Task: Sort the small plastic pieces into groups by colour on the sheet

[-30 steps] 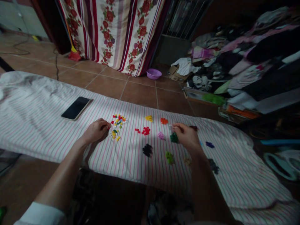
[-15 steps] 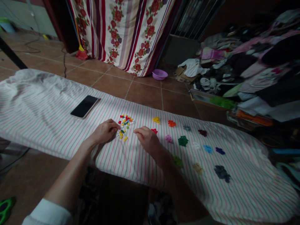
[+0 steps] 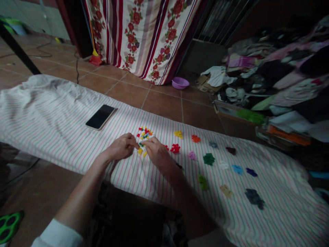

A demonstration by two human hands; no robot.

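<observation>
A mixed pile of small coloured pieces [image 3: 145, 132], like tiny toy bricks, lies on the striped cloth [image 3: 64, 133] between my hands. My left hand [image 3: 123, 146] is at the pile's near left edge, its fingers curled together by some yellow pieces [image 3: 140, 151]. From the right, my right hand [image 3: 157, 153] reaches over the pile, thumb and fingertips pinched together at its middle. What either hand holds, if anything, is too small to make out. Beside my right hand is a red heap [image 3: 175, 148], and beyond it a yellow heap [image 3: 178, 134].
Single-colour heaps spread rightward, among them orange [image 3: 195, 138], dark green [image 3: 209, 159], lime [image 3: 203, 182], blue [image 3: 237, 169] and dark grey [image 3: 254, 198]. A phone [image 3: 100, 117] lies to the left. Beyond the cloth's far edge, a purple basin [image 3: 180, 83] stands on the tiled floor.
My right hand has moved left onto the pile, closer to my left hand, uncovering more of the red heap. The whole view has shifted slightly, so things appear further right.
</observation>
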